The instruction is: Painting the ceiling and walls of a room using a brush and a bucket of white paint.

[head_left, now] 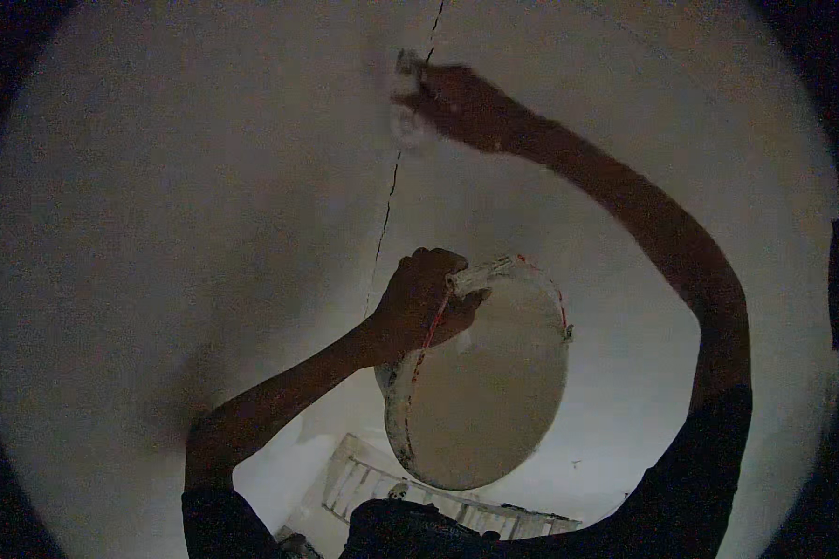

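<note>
A long dark crack (387, 207) runs down the pale wall. My right hand (461, 104) is raised at the crack's upper part, its fingers closed on a small pale object (406, 123) that motion blurs; its kind cannot be made out. Lower down, my left hand (424, 303) grips a round bucket (397, 419) at the rim, beside its whitish handle grip (483, 274). A red-and-white cord or edging lines part of the rim. Inside, a smooth beige surface (489, 401) shows; whether it is filling or the bucket's bottom is unclear.
Below the bucket is a whitish slatted frame (359, 484), partly hidden by the bucket and my dark clothing. Pale wall (205, 186) spreads around both arms, with a soft shadow on the left. The light is dim.
</note>
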Tool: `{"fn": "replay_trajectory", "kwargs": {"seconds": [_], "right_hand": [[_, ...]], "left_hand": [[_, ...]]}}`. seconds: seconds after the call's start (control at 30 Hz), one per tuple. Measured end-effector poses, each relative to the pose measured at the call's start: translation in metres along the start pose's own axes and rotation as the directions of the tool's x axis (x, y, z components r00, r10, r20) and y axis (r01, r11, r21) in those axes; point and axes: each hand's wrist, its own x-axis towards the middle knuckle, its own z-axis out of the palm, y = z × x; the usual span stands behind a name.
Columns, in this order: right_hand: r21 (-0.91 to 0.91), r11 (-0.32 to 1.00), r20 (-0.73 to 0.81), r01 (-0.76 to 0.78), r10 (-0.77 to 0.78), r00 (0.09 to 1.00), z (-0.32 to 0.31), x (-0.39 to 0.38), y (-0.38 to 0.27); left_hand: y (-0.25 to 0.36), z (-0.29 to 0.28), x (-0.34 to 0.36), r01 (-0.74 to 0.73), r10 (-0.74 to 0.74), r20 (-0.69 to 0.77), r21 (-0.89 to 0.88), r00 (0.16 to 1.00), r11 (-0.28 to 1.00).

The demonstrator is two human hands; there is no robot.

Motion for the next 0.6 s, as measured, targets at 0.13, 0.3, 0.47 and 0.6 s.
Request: {"fn": "replay_trajectory", "kwargs": {"seconds": [0.13,0.3,0.47,0.6], "right_hand": [[-0.113,0.986,-0.368,-0.12,0.071,0.927,-0.039,-0.003,0.064],[0.035,0.977,-0.477,-0.212,0.203,0.855,-0.109,-0.005,-0.005],[-0.219,0.925,-0.336,0.311,-0.371,0.866,-0.035,-0.008,0.066],[0.423,0.901,0.096,0.099,-0.153,0.984,0.06,-0.045,0.043]], "left_hand": [[0.007,-0.003,0.007,-0.22,0.243,-0.173,0.138,0.955,0.966],[0.027,-0.024,0.013,0.02,-0.021,-0.019,-0.012,1.0,1.0],[0.04,-0.026,0.022,0.284,-0.264,0.332,-0.01,0.906,0.959],[0.026,-0.013,0.022,0.086,-0.076,0.143,-0.064,0.987,0.994]]}}
